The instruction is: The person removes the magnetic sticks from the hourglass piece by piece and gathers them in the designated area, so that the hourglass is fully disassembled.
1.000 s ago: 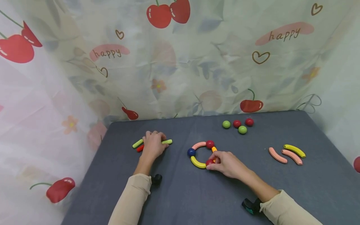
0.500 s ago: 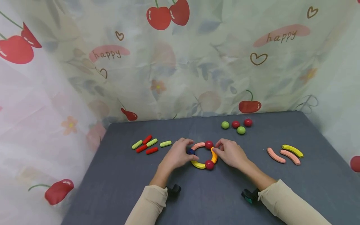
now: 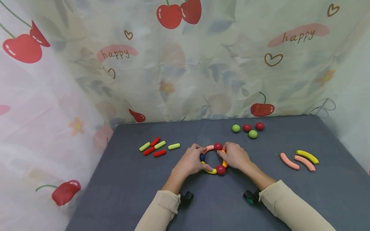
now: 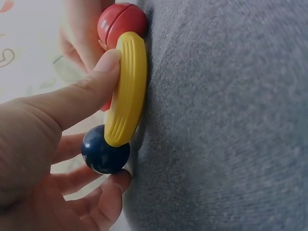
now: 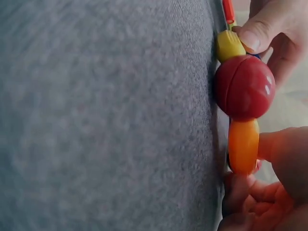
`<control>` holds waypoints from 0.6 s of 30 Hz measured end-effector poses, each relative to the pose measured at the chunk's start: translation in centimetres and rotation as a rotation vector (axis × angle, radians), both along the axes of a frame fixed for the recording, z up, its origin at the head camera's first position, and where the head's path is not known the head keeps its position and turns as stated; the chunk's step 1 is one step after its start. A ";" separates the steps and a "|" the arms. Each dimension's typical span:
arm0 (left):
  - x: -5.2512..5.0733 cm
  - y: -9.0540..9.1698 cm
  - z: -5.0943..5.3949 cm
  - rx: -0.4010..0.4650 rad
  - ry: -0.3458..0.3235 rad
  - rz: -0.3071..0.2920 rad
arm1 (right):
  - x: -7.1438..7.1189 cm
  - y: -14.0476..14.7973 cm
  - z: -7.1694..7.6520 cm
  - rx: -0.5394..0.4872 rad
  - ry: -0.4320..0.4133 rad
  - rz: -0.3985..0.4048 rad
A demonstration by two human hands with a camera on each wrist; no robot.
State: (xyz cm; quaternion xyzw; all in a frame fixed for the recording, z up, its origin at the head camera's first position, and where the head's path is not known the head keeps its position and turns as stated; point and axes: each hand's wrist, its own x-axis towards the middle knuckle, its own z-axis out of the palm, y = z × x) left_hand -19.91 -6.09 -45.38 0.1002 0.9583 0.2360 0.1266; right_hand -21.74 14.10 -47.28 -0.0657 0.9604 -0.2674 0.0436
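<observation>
A ring of curved rods and balls lies on the dark grey table. Its parts are a pink rod, a far red ball, an orange rod, a near red ball, a yellow rod and a blue ball. My left hand grips the ring's left side, thumb on the yellow rod and fingers curled around by the blue ball. On the right side, my right hand pinches the orange rod near the far red ball, hiding part of it.
Short straight red and light green rods lie to the left. Green and red balls sit at the back. Further right are two loose pink rods and a loose yellow rod. A printed curtain hangs behind.
My left hand has left the short rods and come right to the ring. My right hand has shifted from the near red ball up to the orange rod. The view has swung slightly.
</observation>
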 end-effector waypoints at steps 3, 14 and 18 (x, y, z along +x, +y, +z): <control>0.0 0.2 0.0 -0.008 -0.012 0.004 | 0.3 -0.1 0.3 -0.018 -0.030 -0.006; 0.1 0.4 0.3 -0.023 -0.017 0.029 | 3.2 -0.3 2.3 -0.011 0.024 0.147; 0.0 0.4 0.2 -0.014 -0.022 0.004 | 4.0 -0.3 2.1 0.063 0.146 0.148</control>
